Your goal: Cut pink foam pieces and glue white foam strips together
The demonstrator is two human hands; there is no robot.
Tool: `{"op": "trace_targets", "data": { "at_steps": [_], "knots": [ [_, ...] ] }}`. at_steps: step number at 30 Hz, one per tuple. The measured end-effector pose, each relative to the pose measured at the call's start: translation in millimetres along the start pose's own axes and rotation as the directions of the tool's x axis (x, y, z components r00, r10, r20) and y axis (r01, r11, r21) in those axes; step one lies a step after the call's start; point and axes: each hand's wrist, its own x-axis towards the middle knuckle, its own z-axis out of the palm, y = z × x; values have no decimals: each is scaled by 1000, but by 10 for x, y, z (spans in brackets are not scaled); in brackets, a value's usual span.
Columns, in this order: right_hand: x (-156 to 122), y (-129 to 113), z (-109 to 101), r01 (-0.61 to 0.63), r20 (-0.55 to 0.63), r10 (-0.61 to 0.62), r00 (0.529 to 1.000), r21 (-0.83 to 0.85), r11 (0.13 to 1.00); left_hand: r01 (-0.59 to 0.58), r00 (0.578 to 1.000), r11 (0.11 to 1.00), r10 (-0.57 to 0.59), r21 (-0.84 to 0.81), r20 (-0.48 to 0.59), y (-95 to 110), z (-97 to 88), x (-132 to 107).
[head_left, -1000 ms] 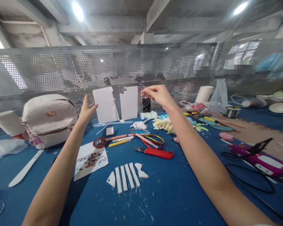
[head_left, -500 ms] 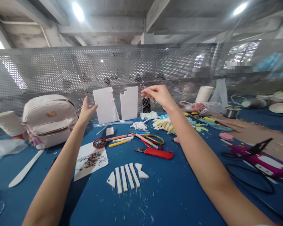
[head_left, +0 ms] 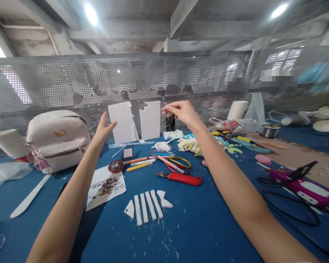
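My right hand (head_left: pixel 182 112) is raised at the middle, thumb and fingertips pinched on a tangle of thin clear thread (head_left: pixel 168 118). My left hand (head_left: pixel 104 128) is held up in front of the left white foam board (head_left: pixel 122 122), thumb and fingers apart, with nothing visible in it. Whether it touches the board I cannot tell. A second white board (head_left: pixel 150 120) with a notched top edge stands between the hands. Below on the blue table lie white cut pieces in a fish shape: a head (head_left: pixel 129 209), several strips (head_left: pixel 144 208) and a tail (head_left: pixel 164 199).
A red utility knife (head_left: pixel 185 179), scissors (head_left: pixel 182 162) and markers (head_left: pixel 139 166) lie mid-table. A spoon of beads (head_left: pixel 116 166) rests by a paper (head_left: pixel 119 190) with loose beads. A backpack (head_left: pixel 59 138) stands left; a magenta device (head_left: pixel 304 186) with black cable lies right.
My left hand has shifted slightly to the right. My right hand has moved slightly left and down, still pinching the thread. The table items have stayed put.
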Motion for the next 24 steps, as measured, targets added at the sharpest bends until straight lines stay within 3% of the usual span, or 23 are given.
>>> {"op": "trace_targets", "data": {
  "at_steps": [4, 11, 18, 24],
  "knots": [
    [-14, -34, 73, 17, 37, -17, 999, 0, 1000, 2, 993, 984, 18, -178, 114, 272, 209, -140],
    [-58, -131, 229, 94, 119, -89, 989, -37, 995, 134, 963, 895, -16, -426, 269, 713, 654, -374],
    [-124, -218, 373, 201, 107, -183, 977, -190, 961, 264, 916, 890, -110, -372, 387, 890, 791, -526],
    [-169, -318, 435, 252, 149, -217, 965, -280, 926, 256, 891, 912, -94, -319, 444, 919, 813, -576]
  ]
}}
